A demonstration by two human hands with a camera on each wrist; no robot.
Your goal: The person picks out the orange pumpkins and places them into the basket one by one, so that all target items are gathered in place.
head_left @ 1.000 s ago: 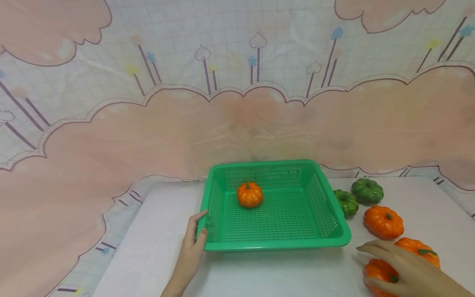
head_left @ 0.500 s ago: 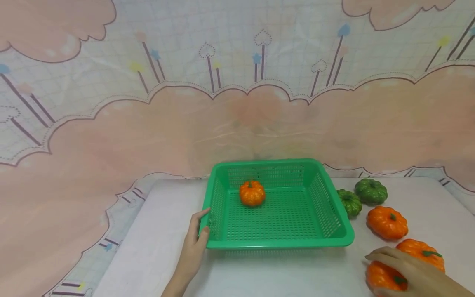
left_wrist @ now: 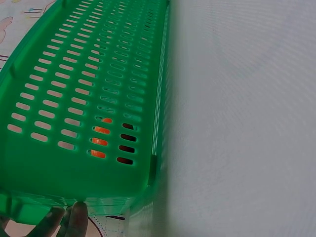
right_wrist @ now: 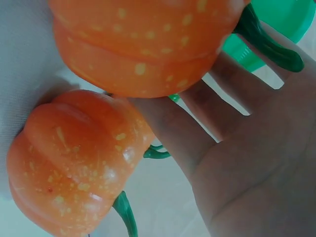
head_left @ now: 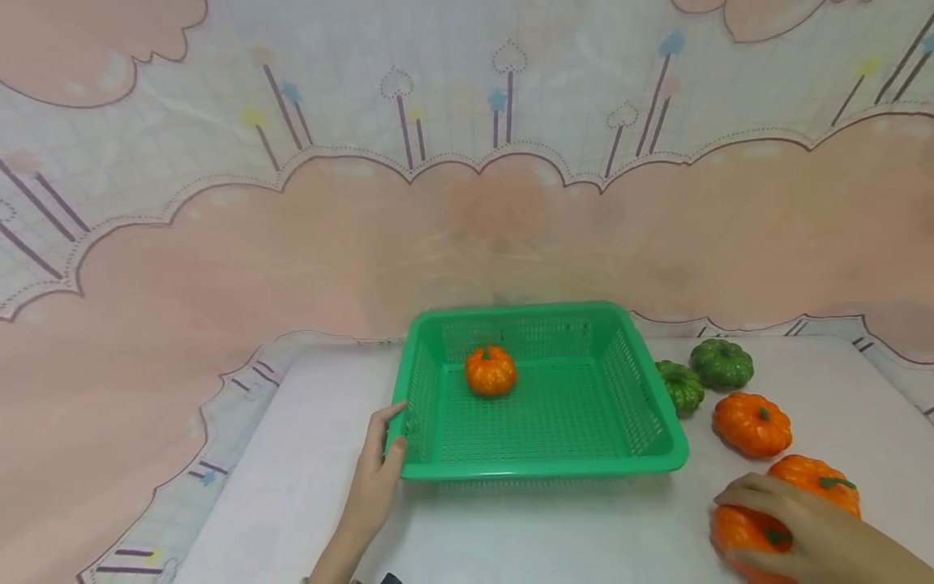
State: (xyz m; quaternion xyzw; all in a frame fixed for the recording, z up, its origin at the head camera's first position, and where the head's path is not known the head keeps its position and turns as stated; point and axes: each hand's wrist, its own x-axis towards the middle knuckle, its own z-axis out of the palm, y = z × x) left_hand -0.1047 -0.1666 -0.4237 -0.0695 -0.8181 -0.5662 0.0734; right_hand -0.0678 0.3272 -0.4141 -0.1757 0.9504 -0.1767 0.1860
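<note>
A: Head view first! Left hand (head_left: 374, 478), left of centre, gripping the left rim of the green basket (head_left: 536, 469): finger and thumb bent on the edge.

B: And the right hand (head_left: 810, 523)?

A: Lower right corner, fingers curled round the front pumpkin (head_left: 740, 527). It's down by the table (head_left: 554, 535), outside the basket; whether it's off the surface, I can't tell.

B: What's the score?

A: One in: the small pumpkin (head_left: 490, 371), upper left of the basket floor. Five out, all at the right: two green ones, the left green (head_left: 679, 388) just beside the basket and the far green (head_left: 722, 363) behind it, then the middle orange (head_left: 751, 424), the stalky orange (head_left: 810, 474) and the one in hand. Early days, I'd judge.

B: Left wrist view?

A: Basket wall fills the left half, orange showing through the slots, probably the small pumpkin. Fingertips (left_wrist: 78, 217) at the bottom left, against the wall; no thumb that I can make out.

B: Right wrist?

A: Big orange pumpkin across the top, fingers reaching behind it, another orange one at lower left. The thumb's hidden here, so the hold reads better from the head.
</note>
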